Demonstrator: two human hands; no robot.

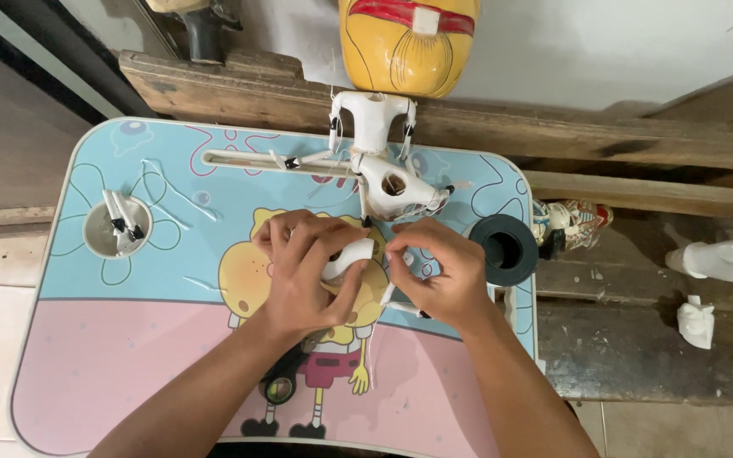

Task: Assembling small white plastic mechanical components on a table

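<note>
Puppet torso behind tape roll, apparently.

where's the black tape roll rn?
Head view: the black tape roll stands at the right edge of the small table, just right of the right hand.

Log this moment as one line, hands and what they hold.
left hand: grips white curved part | right hand: pinches string at it | white puppet body: on lap table behind hands | black roll: right
</note>
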